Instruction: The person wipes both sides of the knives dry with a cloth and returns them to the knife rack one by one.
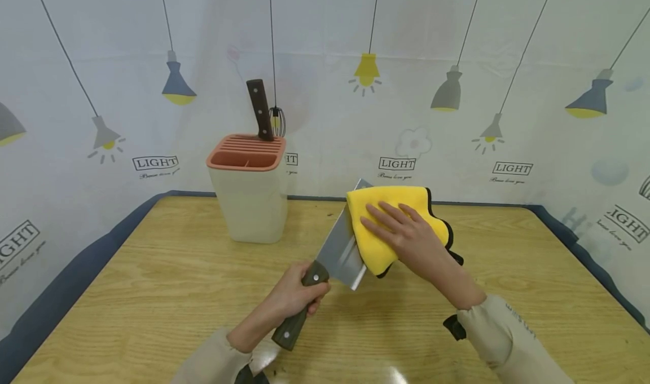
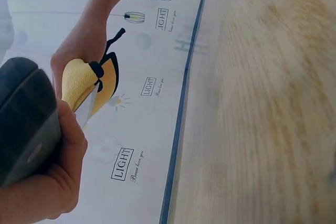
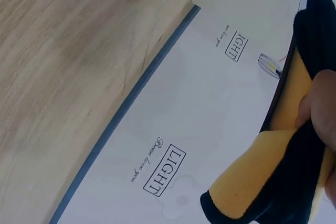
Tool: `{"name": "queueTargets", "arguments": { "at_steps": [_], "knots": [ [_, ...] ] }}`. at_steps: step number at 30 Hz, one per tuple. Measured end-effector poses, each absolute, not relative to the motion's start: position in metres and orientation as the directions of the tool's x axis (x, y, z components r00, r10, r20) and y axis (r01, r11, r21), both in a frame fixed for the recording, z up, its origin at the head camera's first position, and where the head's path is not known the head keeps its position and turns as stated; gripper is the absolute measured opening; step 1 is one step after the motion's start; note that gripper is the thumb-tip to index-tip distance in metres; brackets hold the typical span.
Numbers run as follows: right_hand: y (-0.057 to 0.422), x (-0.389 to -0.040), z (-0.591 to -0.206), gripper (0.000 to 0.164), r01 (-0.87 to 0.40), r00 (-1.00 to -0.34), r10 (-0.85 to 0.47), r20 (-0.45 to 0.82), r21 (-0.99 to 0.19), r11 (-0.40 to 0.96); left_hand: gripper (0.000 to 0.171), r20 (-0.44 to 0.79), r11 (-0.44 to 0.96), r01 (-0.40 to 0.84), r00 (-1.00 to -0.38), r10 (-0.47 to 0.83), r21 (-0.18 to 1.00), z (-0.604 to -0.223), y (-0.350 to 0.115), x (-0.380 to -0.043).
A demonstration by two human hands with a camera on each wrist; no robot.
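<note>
My left hand (image 1: 297, 294) grips the dark wooden handle (image 1: 286, 332) of a cleaver, held tilted over the table. Its broad steel blade (image 1: 337, 254) points up and away to the right. A yellow cloth (image 1: 368, 206) with black edging is folded over the blade and hides much of it. On the cloth lies my right hand (image 1: 406, 234), fingers spread across its upper face. In the right wrist view, the thumb (image 3: 321, 109) presses the cloth from the other side. The left wrist view shows the cloth (image 2: 79, 80) doubled around the blade's edge.
A pale knife block (image 1: 249, 209) with an orange slotted top stands at the back left of the wooden table (image 1: 152, 294). One dark-handled knife (image 1: 260, 110) sticks up from it. Behind the table hangs a white sheet (image 1: 325, 91) printed with lamps.
</note>
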State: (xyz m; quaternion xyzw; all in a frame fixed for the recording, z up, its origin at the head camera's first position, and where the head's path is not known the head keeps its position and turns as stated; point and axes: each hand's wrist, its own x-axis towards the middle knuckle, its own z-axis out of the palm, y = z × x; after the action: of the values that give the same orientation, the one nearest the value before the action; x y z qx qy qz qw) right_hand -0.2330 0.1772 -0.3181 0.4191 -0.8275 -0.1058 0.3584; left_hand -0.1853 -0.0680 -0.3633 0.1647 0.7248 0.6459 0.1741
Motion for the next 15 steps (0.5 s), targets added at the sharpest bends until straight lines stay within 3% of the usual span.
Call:
{"name": "queueTargets", "arguments": {
  "at_steps": [15],
  "knots": [
    [0.194,-0.244,-0.318,0.064,-0.588,-0.488,-0.674,0.555,0.361,0.724,0.010,-0.041,0.095,0.003,-0.887,0.460,0.995,-0.362,-0.068,-0.185]
  ]
}}
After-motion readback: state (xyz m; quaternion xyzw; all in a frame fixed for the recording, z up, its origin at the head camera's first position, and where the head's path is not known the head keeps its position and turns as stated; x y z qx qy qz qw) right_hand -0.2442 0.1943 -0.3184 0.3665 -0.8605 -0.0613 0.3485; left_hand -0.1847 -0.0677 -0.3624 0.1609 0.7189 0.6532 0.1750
